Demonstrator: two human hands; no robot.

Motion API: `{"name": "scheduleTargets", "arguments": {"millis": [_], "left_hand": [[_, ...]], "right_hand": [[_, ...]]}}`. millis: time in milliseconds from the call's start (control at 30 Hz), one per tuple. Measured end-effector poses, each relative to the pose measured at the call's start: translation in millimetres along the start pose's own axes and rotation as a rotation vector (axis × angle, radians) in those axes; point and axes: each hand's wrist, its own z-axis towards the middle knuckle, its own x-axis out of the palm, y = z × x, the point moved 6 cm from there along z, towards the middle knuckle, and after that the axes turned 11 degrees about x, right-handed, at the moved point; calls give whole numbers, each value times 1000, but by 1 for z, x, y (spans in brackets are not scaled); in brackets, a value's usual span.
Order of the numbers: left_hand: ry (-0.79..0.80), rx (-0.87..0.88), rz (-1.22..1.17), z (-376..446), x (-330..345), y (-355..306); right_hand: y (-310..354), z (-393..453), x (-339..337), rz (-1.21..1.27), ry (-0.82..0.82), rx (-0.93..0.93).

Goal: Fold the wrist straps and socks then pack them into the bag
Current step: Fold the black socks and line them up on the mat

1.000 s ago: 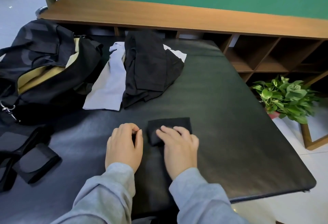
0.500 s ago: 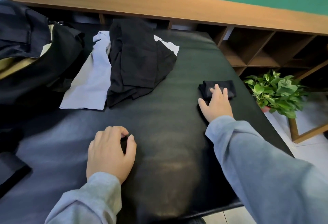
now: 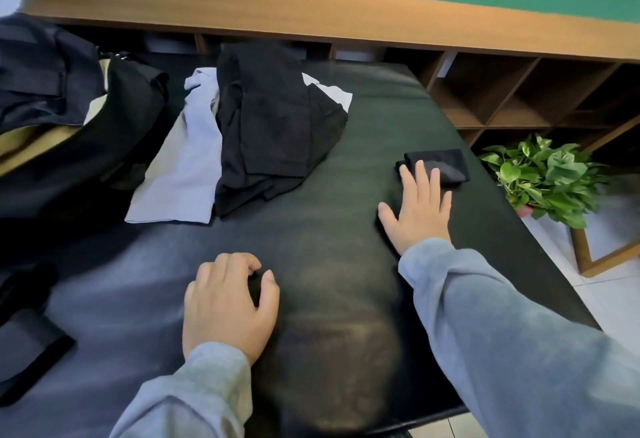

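A small folded black sock (image 3: 446,164) lies near the right edge of the black padded table (image 3: 332,250). My right hand (image 3: 417,209) lies flat with straight fingers, its fingertips resting on the sock's near left part. My left hand (image 3: 227,302) rests on the table near the front with fingers loosely curled, holding nothing. The black bag (image 3: 69,132) with tan lining stands open at the left. Black wrist straps (image 3: 31,344) lie at the front left edge.
A light blue garment (image 3: 183,163) and a black garment (image 3: 273,125) lie at the table's back. A wooden shelf unit (image 3: 519,98) runs behind and to the right. A potted green plant (image 3: 547,177) stands on the floor beside the table's right edge.
My right hand slid the folded sock from the table's front middle to the right side, then drew back slightly so only its fingertips touch it. My left hand stayed in place.
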Motion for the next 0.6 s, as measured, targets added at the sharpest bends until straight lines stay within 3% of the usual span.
{"name": "scheduleTargets", "arguments": {"millis": [267,467,600], "left_hand": [[59,-5,35,2,-4,-3],[-1,222,182,10,3,-12],[-7,157,228,56,10,-12]], "right_hand": [[56,-110,7,-93,245,-189],[57,-109,2,23,284,-119],[61,-106,3,29,297,-117]]}}
